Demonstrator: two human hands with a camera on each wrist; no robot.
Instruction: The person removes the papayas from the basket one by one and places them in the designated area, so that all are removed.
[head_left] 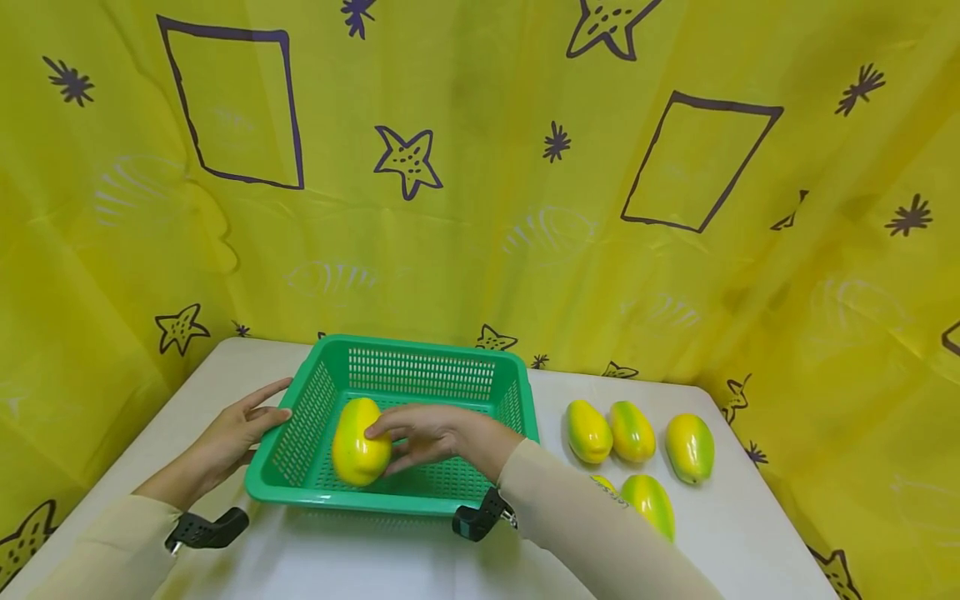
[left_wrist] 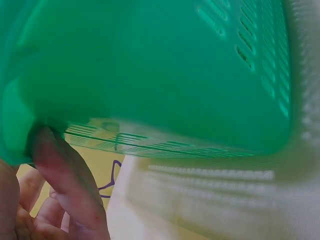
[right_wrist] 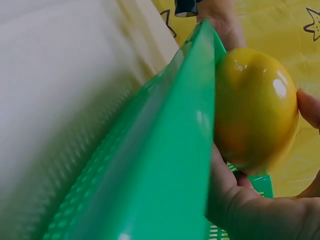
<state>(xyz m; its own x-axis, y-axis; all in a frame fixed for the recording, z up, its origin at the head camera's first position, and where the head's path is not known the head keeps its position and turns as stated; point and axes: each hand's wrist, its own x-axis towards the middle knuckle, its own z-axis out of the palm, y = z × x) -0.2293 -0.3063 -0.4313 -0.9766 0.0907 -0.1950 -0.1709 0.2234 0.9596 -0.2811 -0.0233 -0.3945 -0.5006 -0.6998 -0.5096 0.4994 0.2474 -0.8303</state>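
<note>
A glossy yellow-green papaya [head_left: 361, 442] is in my right hand [head_left: 423, 435], whose thumb and fingers grip its side. It is inside the green plastic basket [head_left: 420, 353], over its left half; whether it touches the bottom I cannot tell. In the right wrist view the near basket wall [right_wrist: 165, 150] stands beside the papaya [right_wrist: 256, 110]. My left hand [head_left: 232, 433] holds the basket's left rim between thumb and fingers. The left wrist view shows a digit [left_wrist: 67, 175] pressed up under that rim.
To the right of the basket, several more papayas [head_left: 690, 447] lie on the white table [head_left: 360, 554]; my right forearm partly covers one. A yellow curtain [head_left: 480, 250] with dark star drawings hangs behind and beside the table.
</note>
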